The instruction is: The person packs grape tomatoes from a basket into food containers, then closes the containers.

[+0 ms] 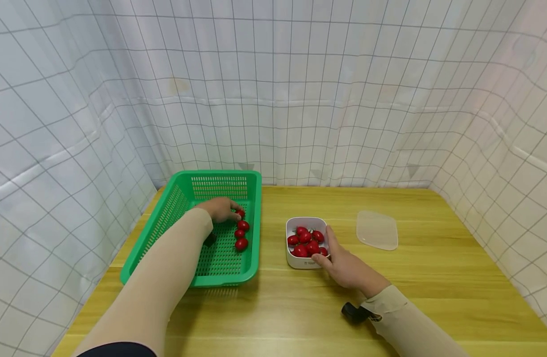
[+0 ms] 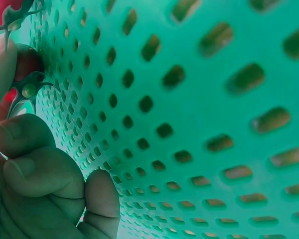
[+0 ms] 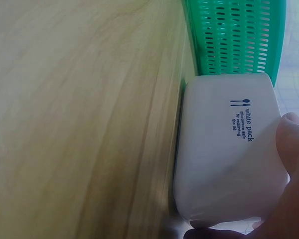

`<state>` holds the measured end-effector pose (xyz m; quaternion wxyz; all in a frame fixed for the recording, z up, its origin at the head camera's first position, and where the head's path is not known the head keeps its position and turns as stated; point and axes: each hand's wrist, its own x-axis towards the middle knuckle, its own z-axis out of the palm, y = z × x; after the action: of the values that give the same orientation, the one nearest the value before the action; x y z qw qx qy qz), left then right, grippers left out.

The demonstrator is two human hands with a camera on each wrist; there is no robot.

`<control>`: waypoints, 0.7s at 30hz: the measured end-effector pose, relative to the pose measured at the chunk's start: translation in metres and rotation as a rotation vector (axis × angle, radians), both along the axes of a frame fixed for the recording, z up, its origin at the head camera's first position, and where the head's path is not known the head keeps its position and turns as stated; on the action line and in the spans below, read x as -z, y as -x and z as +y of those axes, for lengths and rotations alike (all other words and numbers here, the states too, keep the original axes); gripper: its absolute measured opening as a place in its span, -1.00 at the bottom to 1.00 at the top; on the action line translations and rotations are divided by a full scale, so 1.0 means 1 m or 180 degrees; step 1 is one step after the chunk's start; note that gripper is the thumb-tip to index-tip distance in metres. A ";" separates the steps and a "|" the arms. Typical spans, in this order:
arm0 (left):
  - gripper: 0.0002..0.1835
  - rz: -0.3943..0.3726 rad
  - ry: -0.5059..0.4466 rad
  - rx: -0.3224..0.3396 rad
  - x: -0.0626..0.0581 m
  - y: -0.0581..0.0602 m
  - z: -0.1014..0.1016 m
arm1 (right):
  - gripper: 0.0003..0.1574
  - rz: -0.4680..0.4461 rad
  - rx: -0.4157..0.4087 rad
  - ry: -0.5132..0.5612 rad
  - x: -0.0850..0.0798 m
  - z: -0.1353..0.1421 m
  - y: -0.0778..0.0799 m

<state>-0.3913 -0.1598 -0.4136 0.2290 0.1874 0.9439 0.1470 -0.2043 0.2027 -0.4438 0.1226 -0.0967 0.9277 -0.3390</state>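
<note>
Inside a green basket (image 1: 253, 267), at its right side, my left hand (image 1: 219, 209) pinches a small red tomato (image 1: 240, 213). In the left wrist view that tomato (image 2: 29, 62), with its green leafy top, is partly hidden by the fingers. Several more red tomatoes (image 1: 241, 243) lie in a row just nearer to me. My right hand (image 1: 346, 265) grips a white square container (image 1: 302, 263) at its right near corner, thumb at the front and fingers along the right side. Red tomatoes (image 1: 305, 237) with green tops cover the container's bottom.
A translucent lid (image 1: 377, 230) lies flat on the wooden table (image 1: 277, 312), right of the container. White curtains (image 1: 309, 99) with a dark grid surround the table at the back and both sides. A black device (image 1: 355, 313) is on the right wrist.
</note>
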 end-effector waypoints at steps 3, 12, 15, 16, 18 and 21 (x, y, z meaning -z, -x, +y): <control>-0.56 -0.0029 -0.0027 -0.0040 0.001 0.000 -0.001 | 0.28 0.0003 0.0002 0.0003 0.001 0.000 0.000; -0.55 -0.0024 -0.0034 -0.0042 0.003 0.002 -0.002 | 0.28 0.0034 0.0012 -0.0009 0.001 0.001 0.001; -0.53 -0.0063 -0.0070 -0.0083 0.004 0.003 -0.002 | 0.28 0.0034 0.0014 -0.0014 0.002 0.001 0.001; -0.52 -0.0078 -0.0085 -0.0112 0.004 0.003 -0.002 | 0.29 0.0038 0.0015 -0.0021 0.002 0.001 0.001; -0.51 -0.0119 -0.0115 -0.0179 0.004 0.002 -0.002 | 0.29 0.0043 0.0018 -0.0027 0.002 0.001 0.001; -0.50 -0.0157 -0.0134 -0.0252 0.003 0.002 -0.002 | 0.29 0.0039 0.0020 -0.0030 0.001 0.001 0.001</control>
<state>-0.3929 -0.1619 -0.4171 0.2422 0.1510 0.9413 0.1804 -0.2052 0.2033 -0.4453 0.1164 -0.0953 0.9303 -0.3345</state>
